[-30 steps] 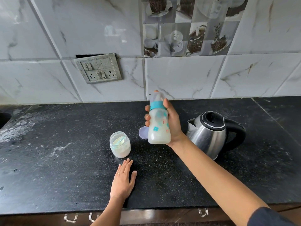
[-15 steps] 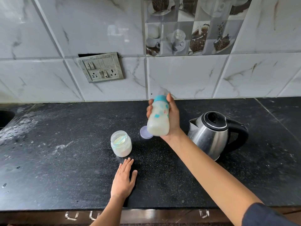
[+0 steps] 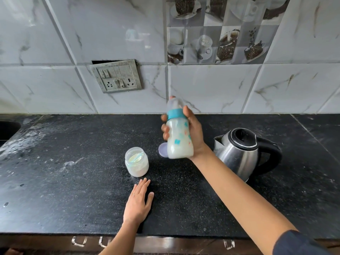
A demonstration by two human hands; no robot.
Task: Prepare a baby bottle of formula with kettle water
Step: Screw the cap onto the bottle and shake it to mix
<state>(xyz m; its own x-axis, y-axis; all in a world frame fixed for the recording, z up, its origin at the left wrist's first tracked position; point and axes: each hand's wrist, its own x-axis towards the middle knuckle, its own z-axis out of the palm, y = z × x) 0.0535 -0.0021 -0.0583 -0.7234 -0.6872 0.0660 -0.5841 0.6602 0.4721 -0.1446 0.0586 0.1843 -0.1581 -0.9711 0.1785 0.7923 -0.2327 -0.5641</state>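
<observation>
My right hand (image 3: 193, 133) grips a baby bottle (image 3: 179, 137) with a teal collar and clear cap, held upright above the black counter (image 3: 73, 181); it is full of cloudy white liquid. My left hand (image 3: 138, 201) lies flat on the counter, fingers together, holding nothing. Just beyond its fingertips stands an open clear jar of white formula powder (image 3: 137, 163) with a scoop inside. The jar's pale purple lid (image 3: 163, 150) lies behind the bottle, partly hidden. A steel kettle (image 3: 241, 153) with a black lid and handle stands to the right of my right wrist.
A tiled wall with a switch and socket plate (image 3: 117, 76) rises behind the counter. A sink edge (image 3: 7, 127) shows at the far left. White powder marks dust the left part of the counter. Drawer handles (image 3: 79, 241) sit below the front edge.
The bottle has gone down and tilted, then come back up and upright in my right hand, a shaking motion. My left hand, jar and kettle have stayed put.
</observation>
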